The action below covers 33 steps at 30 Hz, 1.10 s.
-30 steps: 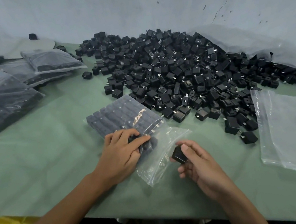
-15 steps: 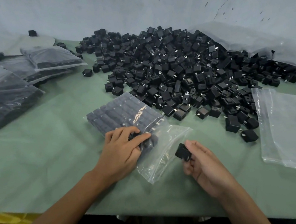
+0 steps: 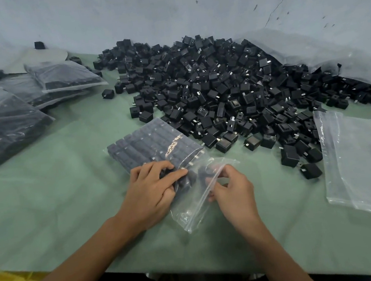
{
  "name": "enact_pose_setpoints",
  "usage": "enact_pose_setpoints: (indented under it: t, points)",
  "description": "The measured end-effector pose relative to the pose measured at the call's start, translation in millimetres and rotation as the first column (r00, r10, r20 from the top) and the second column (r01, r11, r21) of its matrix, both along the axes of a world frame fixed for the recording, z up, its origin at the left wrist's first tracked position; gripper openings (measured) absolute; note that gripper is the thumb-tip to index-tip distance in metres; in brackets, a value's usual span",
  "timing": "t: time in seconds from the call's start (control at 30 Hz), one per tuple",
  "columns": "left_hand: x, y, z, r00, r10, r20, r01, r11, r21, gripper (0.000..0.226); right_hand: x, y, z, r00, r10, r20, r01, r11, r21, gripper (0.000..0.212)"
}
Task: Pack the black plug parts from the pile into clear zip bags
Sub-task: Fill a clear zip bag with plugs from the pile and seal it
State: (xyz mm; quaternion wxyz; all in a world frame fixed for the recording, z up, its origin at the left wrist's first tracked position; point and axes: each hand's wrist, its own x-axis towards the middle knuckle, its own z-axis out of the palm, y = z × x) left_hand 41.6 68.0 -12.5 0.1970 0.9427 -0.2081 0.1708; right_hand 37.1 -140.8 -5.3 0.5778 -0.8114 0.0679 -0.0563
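While left grip (image 3: 154,193) presses zip bag (image 3: 190,214) flat-fingered, right grip (image 3: 233,191), pinching plug part (image 3: 205,173), should seat it flush against row (image 3: 153,142).

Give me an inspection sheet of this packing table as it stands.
Surface: table under a green cover, set against a wall.
Job's things: pile of black plug parts at the far side; open zip bag with packed rows inside; filled bags at far left; empty zip bags at right.
Clutter: large clear sack behind the pile; yellow object at the near left edge.
Hands: left hand presses on the rows in the open zip bag; right hand has fingers curled in its mouth, seemingly holding a plug part.
Cables: nothing seen.
Surroundings: pale wall with a crack.
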Motion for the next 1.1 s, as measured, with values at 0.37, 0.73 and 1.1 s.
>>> enact_pose_setpoints:
  t: [0.37,0.73,1.1]
  points:
    - [0,-1,-1,1.0,0.018,-0.009,-0.018,1.0,0.002,0.051,9,9,-8,0.991,0.133,0.013,-0.116,0.903,-0.414,0.037]
    - [12,-27,13,0.999,-0.011,-0.047,0.014,0.999,0.051,0.041,2,4,-13,0.985,0.17,0.026,-0.152,0.934,-0.322,0.041]
    - [14,-26,7,0.995,0.02,-0.094,-0.01,0.995,0.099,0.046,17,-59,3,0.986,-0.06,0.154,0.111,0.928,-0.355,0.02]
